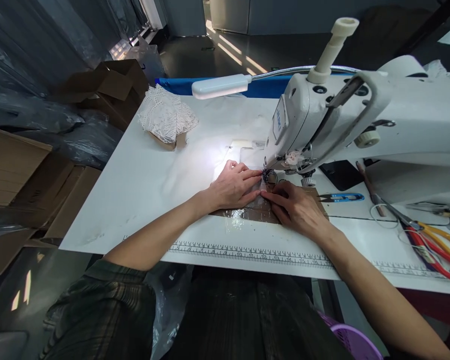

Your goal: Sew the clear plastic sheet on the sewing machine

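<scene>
Left fingers: on your left hand point(234, 187) they lie extended and flat on the fabric, tips close to the needle.
Right fingers: on your right hand point(298, 206) they are bent, one tip touching the fabric; whether they pinch it, you cannot tell.
Fabric: the sheer white piece point(252, 198) lies between your hands, partly over a brown sheet point(262, 215).
Machine: the white sewing head point(298, 117) stands just beyond your right hand.
Right side: blue snips point(343, 197), then scissors point(433, 237).
Far left: lace point(167, 116) heaped on the tabletop point(122, 212).
</scene>
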### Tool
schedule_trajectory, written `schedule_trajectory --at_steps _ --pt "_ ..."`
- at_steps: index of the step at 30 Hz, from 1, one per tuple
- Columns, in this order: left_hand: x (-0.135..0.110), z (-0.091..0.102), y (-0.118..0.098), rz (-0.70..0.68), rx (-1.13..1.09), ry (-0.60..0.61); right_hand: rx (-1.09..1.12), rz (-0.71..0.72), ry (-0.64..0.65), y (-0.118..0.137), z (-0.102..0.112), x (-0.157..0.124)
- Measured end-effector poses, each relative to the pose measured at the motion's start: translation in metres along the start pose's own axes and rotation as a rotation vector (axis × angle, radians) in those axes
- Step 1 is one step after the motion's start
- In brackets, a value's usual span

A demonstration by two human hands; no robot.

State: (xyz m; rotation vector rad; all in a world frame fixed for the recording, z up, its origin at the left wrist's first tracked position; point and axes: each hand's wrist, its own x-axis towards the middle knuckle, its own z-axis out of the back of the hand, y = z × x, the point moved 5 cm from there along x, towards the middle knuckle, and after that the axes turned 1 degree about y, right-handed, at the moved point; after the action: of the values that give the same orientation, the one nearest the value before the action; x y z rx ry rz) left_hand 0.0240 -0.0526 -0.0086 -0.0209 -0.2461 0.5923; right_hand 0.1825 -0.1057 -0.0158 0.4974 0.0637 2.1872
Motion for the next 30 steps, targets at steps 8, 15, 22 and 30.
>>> schedule_trajectory --at_steps 8,15,22,30 --pt "-0.001 -0.002 0.001 -0.021 0.030 -0.046 0.021 -0.003 -0.012 -0.002 -0.001 0.000" --pt "0.000 -0.002 -0.003 -0.030 0.093 -0.061 0.033 -0.034 -0.011 -0.003 -0.001 -0.001" --pt "-0.002 0.002 -0.005 -0.017 0.088 -0.048 0.085 -0.069 -0.028 -0.004 -0.001 0.000" --pt "-0.008 0.010 -0.004 -0.107 -0.053 -0.227 0.153 -0.102 -0.033 -0.009 -0.005 -0.003"
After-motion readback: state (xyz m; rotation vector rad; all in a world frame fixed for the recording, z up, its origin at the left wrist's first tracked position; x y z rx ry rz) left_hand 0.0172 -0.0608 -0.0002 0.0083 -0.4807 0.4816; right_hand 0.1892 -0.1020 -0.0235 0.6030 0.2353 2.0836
